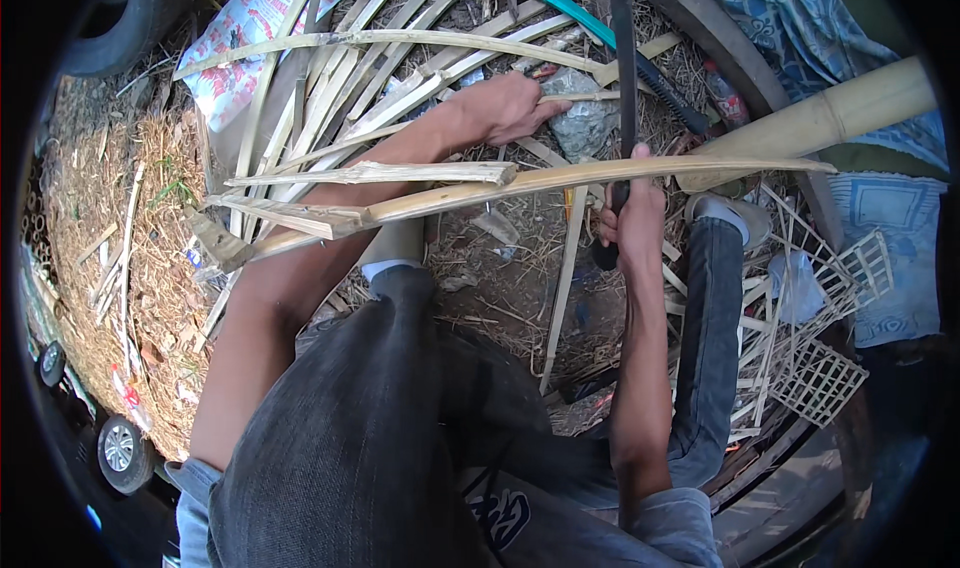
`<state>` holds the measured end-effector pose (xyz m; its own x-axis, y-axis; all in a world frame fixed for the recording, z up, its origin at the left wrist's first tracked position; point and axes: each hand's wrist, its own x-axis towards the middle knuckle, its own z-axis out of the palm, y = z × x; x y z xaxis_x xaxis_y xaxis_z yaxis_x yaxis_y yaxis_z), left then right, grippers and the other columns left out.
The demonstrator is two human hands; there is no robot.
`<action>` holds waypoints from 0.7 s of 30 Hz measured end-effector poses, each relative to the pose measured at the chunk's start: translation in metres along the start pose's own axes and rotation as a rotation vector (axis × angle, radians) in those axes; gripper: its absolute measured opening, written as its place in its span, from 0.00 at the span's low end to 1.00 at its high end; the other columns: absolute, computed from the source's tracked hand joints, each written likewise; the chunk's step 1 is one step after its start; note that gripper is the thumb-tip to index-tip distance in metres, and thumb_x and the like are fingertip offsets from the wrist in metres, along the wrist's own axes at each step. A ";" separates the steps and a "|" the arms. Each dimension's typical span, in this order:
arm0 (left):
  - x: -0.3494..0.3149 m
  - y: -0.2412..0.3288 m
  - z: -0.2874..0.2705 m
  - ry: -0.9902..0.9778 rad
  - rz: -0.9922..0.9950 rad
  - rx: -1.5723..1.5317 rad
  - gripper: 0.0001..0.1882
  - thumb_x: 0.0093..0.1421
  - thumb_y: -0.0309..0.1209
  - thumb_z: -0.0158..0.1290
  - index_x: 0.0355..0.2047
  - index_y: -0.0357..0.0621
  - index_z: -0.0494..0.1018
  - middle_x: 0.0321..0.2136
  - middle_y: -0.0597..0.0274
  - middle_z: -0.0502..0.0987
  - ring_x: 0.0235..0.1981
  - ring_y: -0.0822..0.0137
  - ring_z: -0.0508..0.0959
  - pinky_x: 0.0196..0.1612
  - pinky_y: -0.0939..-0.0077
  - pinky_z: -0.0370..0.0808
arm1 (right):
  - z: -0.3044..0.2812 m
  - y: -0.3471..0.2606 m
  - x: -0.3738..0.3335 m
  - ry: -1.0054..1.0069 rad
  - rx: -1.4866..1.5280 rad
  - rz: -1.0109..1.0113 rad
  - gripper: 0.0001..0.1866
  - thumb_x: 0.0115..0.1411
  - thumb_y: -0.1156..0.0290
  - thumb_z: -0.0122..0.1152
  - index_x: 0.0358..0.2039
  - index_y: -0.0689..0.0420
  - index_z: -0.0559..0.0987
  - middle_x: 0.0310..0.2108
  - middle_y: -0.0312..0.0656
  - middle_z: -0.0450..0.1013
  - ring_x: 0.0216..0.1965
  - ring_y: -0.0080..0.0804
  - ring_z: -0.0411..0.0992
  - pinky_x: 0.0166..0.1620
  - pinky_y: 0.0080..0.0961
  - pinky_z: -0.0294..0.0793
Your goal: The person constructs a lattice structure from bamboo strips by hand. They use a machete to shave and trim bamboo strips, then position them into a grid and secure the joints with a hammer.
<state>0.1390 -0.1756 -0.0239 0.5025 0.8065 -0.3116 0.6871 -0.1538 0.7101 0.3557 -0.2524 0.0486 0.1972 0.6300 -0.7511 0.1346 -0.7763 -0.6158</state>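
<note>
My left hand (515, 108) is closed around a thin bamboo strip (590, 97), whose end points right above a grey stone (584, 130). In my right hand (635, 213) is the dark handle of a machete, its long blade (628, 58) pointing away from me, close to that strip's end. A long, wider bamboo slat (450, 193) crosses over my left forearm and past my right hand; I cannot tell whether the right hand touches it. Shorter split pieces (400, 172) lie along this slat at the left.
Many split bamboo strips (350, 88) fan out at the far left. A hammer (580, 16) with a green handle lies at the far side. A thick bamboo pole (840, 113) and an open-weave lattice (820, 378) are at right. A car wheel (122, 453) shows lower left.
</note>
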 end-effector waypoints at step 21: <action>-0.003 0.013 -0.008 0.048 -0.064 0.019 0.35 0.72 0.54 0.40 0.30 0.28 0.77 0.23 0.35 0.77 0.28 0.42 0.80 0.40 0.48 0.76 | 0.005 -0.014 0.000 0.006 0.004 -0.086 0.38 0.65 0.29 0.43 0.16 0.52 0.65 0.11 0.26 0.54 0.09 0.17 0.52 0.14 0.20 0.48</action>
<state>0.1424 -0.1750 -0.0088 0.4321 0.8413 -0.3250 0.7272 -0.1118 0.6773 0.3490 -0.2421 0.0561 0.1913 0.6941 -0.6940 0.1476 -0.7193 -0.6788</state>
